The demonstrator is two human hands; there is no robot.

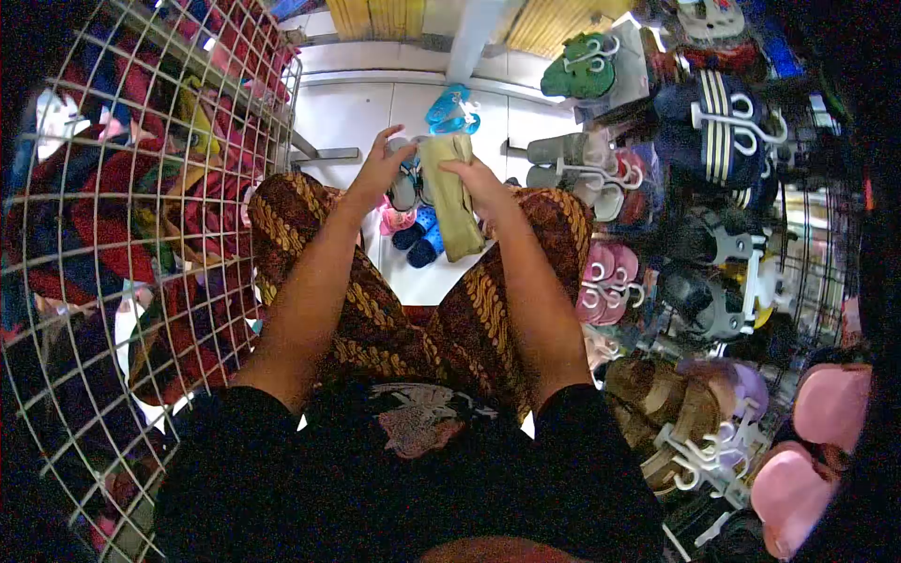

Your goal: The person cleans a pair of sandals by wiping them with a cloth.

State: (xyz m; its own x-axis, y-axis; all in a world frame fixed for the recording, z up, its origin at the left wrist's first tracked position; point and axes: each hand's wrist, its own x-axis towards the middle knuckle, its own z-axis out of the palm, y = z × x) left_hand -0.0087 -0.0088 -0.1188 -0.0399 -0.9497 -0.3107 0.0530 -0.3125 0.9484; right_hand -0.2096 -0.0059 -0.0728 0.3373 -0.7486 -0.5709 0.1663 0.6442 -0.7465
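My right hand (474,183) is closed on a folded olive-green cloth (452,202), thumb on top, held between my knees. To its left, my left hand (383,167) has its fingers apart, beside a pair of grey sandals (404,188) that the hand and cloth partly cover. Whether the left hand touches the sandals cannot be made out. Below them on the white floor lie blue clogs (424,239) and pink footwear (396,220). Beyond the cloth, turquoise sandals (452,111) lie on the floor.
A wire grid rack (141,197) with colourful items stands close on the left. At right hang many shoes on white hangers, among them green clogs (580,68), striped navy slides (718,127) and pink sandals (793,488). A metal foot (330,154) juts out at left.
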